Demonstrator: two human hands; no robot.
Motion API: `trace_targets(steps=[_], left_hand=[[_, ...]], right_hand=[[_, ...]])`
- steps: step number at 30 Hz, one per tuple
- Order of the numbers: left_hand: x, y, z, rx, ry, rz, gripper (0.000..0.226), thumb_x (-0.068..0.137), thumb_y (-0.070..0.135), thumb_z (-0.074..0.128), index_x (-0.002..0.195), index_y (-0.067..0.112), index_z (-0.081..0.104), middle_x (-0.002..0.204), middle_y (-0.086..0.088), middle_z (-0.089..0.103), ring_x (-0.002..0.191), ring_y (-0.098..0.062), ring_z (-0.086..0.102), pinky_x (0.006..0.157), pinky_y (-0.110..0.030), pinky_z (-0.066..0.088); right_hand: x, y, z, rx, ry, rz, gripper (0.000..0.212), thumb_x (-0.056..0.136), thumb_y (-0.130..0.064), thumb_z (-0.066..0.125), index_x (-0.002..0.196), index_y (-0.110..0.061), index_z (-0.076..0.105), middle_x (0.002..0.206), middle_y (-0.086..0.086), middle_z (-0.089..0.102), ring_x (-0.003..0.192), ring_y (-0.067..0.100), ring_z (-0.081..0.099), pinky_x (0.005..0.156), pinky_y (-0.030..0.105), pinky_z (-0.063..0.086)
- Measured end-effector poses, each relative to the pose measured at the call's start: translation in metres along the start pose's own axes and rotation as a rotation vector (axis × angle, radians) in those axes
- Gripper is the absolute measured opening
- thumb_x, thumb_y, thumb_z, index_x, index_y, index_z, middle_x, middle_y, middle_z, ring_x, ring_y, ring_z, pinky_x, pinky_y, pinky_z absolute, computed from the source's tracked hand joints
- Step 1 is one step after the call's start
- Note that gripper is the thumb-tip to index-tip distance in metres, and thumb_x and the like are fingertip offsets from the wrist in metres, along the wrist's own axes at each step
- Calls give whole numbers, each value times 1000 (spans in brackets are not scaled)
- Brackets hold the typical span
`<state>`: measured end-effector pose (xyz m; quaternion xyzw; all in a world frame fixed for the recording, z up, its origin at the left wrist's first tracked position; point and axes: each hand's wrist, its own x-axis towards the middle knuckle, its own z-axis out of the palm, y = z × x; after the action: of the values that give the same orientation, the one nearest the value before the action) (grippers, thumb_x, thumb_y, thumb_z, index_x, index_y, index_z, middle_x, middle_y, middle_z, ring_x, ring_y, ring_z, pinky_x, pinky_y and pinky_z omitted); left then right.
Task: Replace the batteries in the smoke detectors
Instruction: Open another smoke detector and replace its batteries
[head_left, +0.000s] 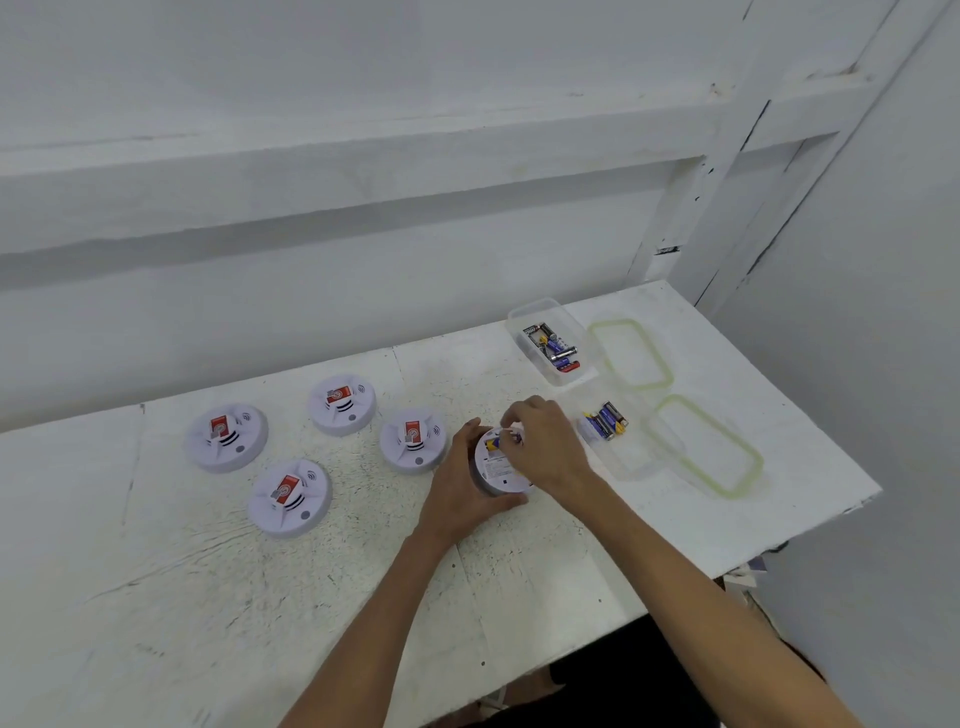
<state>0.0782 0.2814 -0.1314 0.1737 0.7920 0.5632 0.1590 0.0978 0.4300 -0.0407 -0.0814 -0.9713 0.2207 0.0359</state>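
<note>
Desk (218, 613): white, scuffed; both forearms reach over it
Left hand (460, 480): grip wrapped round the flipped detector (496, 470), holding it on the desk
Right hand (545, 444): fingertips pinched at a blue-yellow battery (492, 443) in the detector's slot; can't tell if it's properly gripped
Other detectors: four lying face up to the left, nearest one (413, 439) just beside the left hand
Tubs: far tub (550, 340) holds batteries; near tub (605, 421) holds a few too; two green-rimmed lids (706, 447) to the right
</note>
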Motion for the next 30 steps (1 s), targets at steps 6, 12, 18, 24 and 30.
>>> trace_targets(steps=[6, 12, 18, 24, 30], left_hand=[[-2, 1, -2, 4, -15, -1, 131, 53, 38, 102, 156, 23, 21, 140, 20, 54, 129, 0, 55, 111, -33, 47], [-1, -2, -2, -4, -43, -11, 137, 49, 52, 98, 158, 22, 19, 139, 25, 54, 128, 9, 52, 109, -24, 45], [-1, -1, -1, 17, -22, -6, 131, 55, 34, 102, 157, 21, 21, 136, 22, 54, 126, 1, 56, 108, -24, 46], [-2, 0, -1, 23, -37, 3, 134, 50, 51, 99, 155, 32, 19, 136, 31, 49, 124, 14, 51, 103, -10, 42], [-1, -6, 2, -39, -22, -41, 140, 44, 72, 91, 157, 30, 20, 144, 25, 48, 136, -5, 50, 111, -34, 46]], right_hand=[[17, -21, 10, -81, -157, 110, 26, 85, -28, 63, 101, -8, 61, 91, 10, 64, 82, 25, 60, 62, 28, 39], [26, -30, 10, -146, -202, 171, 36, 84, -28, 65, 60, -15, 42, 60, 2, 43, 50, 13, 41, 44, 21, 26], [29, -35, 3, -174, -241, 172, 40, 83, -27, 69, 60, -15, 39, 64, 2, 42, 52, 13, 40, 45, 23, 26], [31, -32, 2, -183, -244, 172, 33, 81, -29, 68, 64, -12, 46, 66, 2, 45, 56, 16, 46, 47, 22, 30], [29, -44, 18, -219, -232, 179, 18, 88, -22, 64, 82, -10, 51, 91, 10, 52, 85, 28, 61, 66, 32, 52]])
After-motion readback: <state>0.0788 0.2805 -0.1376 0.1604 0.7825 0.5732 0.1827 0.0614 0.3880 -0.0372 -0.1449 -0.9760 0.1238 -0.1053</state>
